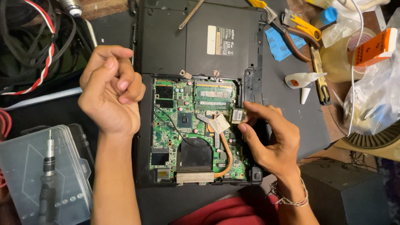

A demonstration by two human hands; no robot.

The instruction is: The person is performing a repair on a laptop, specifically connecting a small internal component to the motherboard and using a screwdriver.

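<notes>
The right hand (271, 139) pinches a small wireless card (237, 115) between thumb and forefinger, holding it at the right edge of the exposed green motherboard (168, 125) of an opened black laptop (200, 41). The card sits just left of the fingertips, tilted a little, touching or barely above the board; which one cannot be told. A braided bracelet (289, 199) circles that wrist.

The left hand (110, 93) is curled into a loose fist, grasping nothing that shows, its heel resting at the laptop's left edge beside the board.

Between the two hands lie the memory module (213, 95), a copper heat pipe (227, 152) and the black fan housing (194, 154). Below and to the left of the left forearm sits a clear plastic case (25, 166) with a precision screwdriver (48, 166) on it. Up and to the right of the right hand are a small white glue bottle (302, 79), pliers (298, 41) and a roll of tape (339, 58).
</notes>
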